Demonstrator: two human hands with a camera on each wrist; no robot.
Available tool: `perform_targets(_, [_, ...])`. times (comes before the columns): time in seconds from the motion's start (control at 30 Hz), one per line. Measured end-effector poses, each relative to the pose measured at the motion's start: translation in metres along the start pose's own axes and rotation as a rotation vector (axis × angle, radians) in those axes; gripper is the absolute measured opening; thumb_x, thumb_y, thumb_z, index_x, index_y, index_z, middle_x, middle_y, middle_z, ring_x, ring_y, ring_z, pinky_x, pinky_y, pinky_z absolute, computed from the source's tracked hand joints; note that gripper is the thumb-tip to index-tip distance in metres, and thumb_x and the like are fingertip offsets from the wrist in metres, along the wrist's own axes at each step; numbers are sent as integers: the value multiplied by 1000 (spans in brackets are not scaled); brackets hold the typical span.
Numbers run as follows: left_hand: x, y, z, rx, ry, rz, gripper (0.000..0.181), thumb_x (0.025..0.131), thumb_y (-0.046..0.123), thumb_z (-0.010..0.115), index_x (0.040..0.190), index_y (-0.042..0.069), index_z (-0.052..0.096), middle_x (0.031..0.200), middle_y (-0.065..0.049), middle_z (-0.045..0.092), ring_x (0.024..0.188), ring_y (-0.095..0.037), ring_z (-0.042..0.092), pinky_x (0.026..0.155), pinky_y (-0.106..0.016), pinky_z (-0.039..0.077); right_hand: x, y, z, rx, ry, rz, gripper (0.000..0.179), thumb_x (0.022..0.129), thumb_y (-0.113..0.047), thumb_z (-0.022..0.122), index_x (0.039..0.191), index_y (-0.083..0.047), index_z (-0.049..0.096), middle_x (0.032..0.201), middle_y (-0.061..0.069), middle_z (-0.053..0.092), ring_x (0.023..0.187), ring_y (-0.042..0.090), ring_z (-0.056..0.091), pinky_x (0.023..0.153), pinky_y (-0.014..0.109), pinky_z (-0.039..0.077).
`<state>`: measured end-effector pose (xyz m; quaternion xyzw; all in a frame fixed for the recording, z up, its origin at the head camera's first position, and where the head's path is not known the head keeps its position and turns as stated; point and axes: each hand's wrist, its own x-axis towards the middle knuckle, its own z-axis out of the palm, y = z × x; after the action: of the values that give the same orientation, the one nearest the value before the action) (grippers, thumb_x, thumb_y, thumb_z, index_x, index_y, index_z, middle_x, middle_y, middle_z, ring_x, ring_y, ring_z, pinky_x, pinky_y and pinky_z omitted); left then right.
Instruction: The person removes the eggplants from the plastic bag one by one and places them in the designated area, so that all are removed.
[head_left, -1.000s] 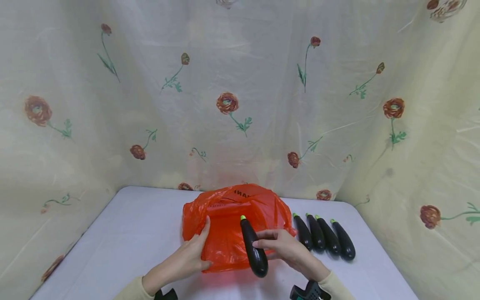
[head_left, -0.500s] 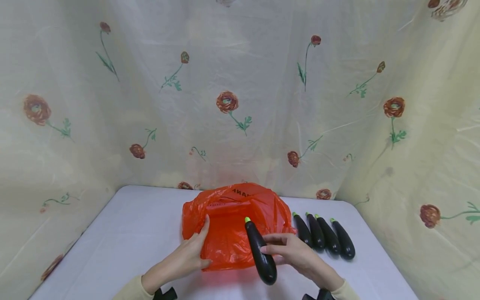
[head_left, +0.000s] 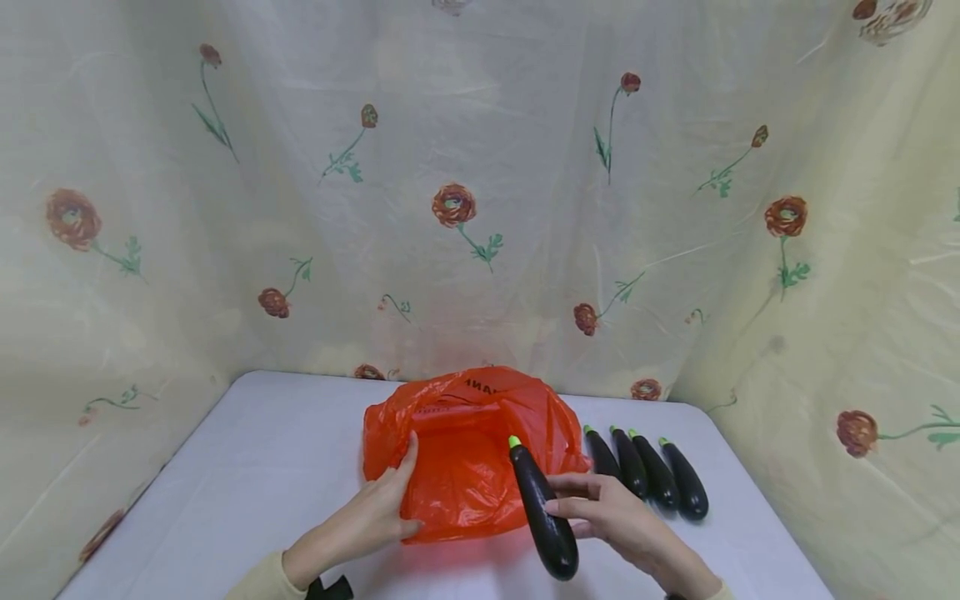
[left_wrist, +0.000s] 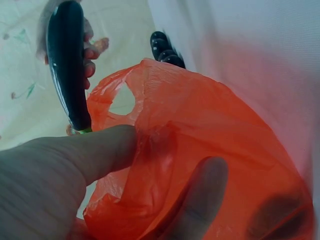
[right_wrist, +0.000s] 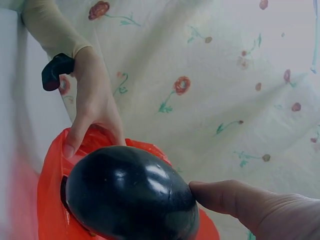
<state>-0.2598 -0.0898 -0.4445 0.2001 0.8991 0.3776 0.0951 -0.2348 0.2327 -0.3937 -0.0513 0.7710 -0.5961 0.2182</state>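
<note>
My right hand (head_left: 611, 517) pinches a glossy dark eggplant (head_left: 546, 517) between thumb and fingers, its green stem end pointing up and away. It is held in front of the right part of a red plastic bag (head_left: 457, 492), and its rounded end fills much of the right wrist view. The bag lies with its mouth spread toward me. At the bag's left side, my left hand (head_left: 378, 508) grips the edge of the plastic. In the left wrist view a dark shape (left_wrist: 280, 215) shows through the red film.
Several more eggplants (head_left: 684, 479) lie side by side on the white table (head_left: 300, 442), right of the bag. A flower-printed curtain (head_left: 525, 208) hangs behind and along both sides of the table.
My right hand has drawn the eggplant toward me and to the right, away from the bag's middle. The left hand and the bag have stayed almost still.
</note>
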Motion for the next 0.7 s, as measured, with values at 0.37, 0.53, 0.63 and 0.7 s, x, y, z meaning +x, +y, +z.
perform_targets(0.37, [2, 1, -1, -19, -3, 6, 112, 78, 8, 78, 155, 5, -3, 152, -26, 30, 110, -34, 52, 85, -52, 54, -13, 10, -12, -14, 32, 28, 63, 89, -31, 69, 138, 4, 48, 123, 13, 64, 97, 20, 64, 90, 40, 55])
perform_targets(0.53, [2, 1, 0, -7, -5, -4, 111, 79, 9, 78, 155, 6, -3, 150, -28, 32, 104, -32, 54, 84, -51, 55, -21, 13, -20, -12, 40, 48, 65, 89, -31, 68, 138, 5, 46, 125, 15, 62, 98, 20, 63, 90, 39, 55])
perform_targets(0.63, [3, 0, 0, -7, -11, -12, 111, 79, 10, 78, 155, 6, -4, 149, -29, 33, 98, -29, 55, 82, -49, 56, -25, 16, -25, 7, 27, 38, 65, 90, -29, 67, 139, 6, 44, 126, 15, 62, 100, 20, 64, 91, 40, 54])
perform_targets(0.7, [3, -1, 1, -9, -15, -12, 111, 79, 10, 77, 155, 6, -4, 148, -29, 34, 94, -28, 55, 80, -48, 57, -28, 18, -29, 12, 28, 34, 65, 90, -28, 67, 139, 7, 43, 126, 15, 62, 100, 20, 64, 91, 41, 54])
